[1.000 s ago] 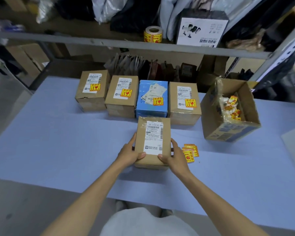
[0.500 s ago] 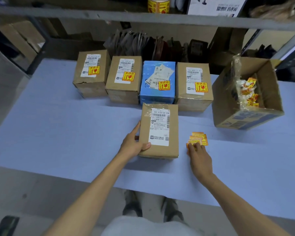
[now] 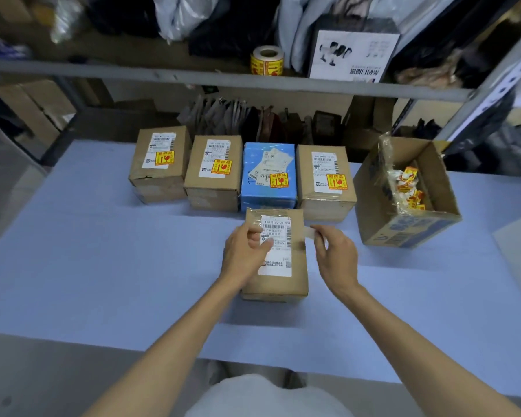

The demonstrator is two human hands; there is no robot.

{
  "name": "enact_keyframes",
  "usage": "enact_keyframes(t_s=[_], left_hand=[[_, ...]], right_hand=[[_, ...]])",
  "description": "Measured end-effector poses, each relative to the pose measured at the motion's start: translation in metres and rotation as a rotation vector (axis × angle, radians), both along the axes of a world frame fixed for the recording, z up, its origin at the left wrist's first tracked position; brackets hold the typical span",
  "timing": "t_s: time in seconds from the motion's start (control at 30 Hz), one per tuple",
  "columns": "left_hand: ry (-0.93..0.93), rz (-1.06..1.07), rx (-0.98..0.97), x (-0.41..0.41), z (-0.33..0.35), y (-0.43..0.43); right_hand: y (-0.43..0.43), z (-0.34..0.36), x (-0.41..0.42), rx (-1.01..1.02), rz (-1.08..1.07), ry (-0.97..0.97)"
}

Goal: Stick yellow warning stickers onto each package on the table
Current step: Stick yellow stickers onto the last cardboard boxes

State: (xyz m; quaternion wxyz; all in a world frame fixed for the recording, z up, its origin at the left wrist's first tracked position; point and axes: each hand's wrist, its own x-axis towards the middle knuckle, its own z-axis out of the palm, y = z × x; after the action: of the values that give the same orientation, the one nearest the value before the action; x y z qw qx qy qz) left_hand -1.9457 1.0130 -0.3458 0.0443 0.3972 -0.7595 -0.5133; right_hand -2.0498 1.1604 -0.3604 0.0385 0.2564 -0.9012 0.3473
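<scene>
A brown package (image 3: pixel 278 254) lies on the blue table (image 3: pixel 103 266), just in front of a blue box (image 3: pixel 268 176) in a row of four stickered packages. The left hand (image 3: pixel 245 254) hovers over its white label, fingers pinched on something (too blurred to name). The right hand (image 3: pixel 336 254), beside the package, pinches a pale strip (image 3: pixel 309 231).

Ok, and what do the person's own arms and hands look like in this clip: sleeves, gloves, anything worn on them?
Both forearms are bare as far as the frame shows, with no sleeves in view. The left hand and right hand wear no gloves, and no watch, ring or wristband shows. The only clothing visible is a pale garment at the bottom edge, on the person's body.
</scene>
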Motion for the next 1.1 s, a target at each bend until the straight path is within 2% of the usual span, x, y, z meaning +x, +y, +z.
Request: enact_keyframes(t_s=[0.07,0.1,0.23,0.37,0.4,0.43,0.53,0.6,0.7,0.83,1.1], left_hand=[[0.048,0.044,0.367,-0.013,0.016,0.001],[0.072,0.043,0.461,-0.017,0.021,-0.001],[0.244,0.097,0.46,-0.022,0.028,-0.012],[0.242,0.089,0.507,-0.02,0.022,-0.019],[0.244,0.1,0.515,-0.019,0.02,-0.019],[0.248,0.106,0.512,-0.018,0.019,-0.019],[0.269,0.091,0.461,-0.015,0.018,-0.019],[0.276,0.083,0.412,-0.014,0.018,-0.019],[0.289,0.091,0.352,-0.014,0.018,-0.019],[0.302,0.076,0.352,-0.013,0.019,-0.021],[0.267,0.068,0.32,-0.009,0.014,-0.022]], right_hand=[[-0.014,0.008,0.012,-0.039,0.149,0.084],[-0.018,0.009,0.017,-0.035,0.224,0.124],[-0.023,0.005,0.028,-0.044,0.393,0.19],[-0.022,0.006,0.026,-0.086,0.384,0.209],[-0.024,0.008,0.026,-0.122,0.326,0.105],[-0.027,0.013,0.027,-0.173,0.24,-0.084],[-0.041,0.032,0.022,-0.422,0.008,-0.851],[-0.047,0.039,0.016,-0.561,0.01,-1.05],[-0.051,0.046,0.017,-0.643,0.01,-1.055],[-0.051,0.042,0.019,-0.512,-0.014,-0.858],[-0.049,0.037,0.016,-0.402,0.013,-0.823]])
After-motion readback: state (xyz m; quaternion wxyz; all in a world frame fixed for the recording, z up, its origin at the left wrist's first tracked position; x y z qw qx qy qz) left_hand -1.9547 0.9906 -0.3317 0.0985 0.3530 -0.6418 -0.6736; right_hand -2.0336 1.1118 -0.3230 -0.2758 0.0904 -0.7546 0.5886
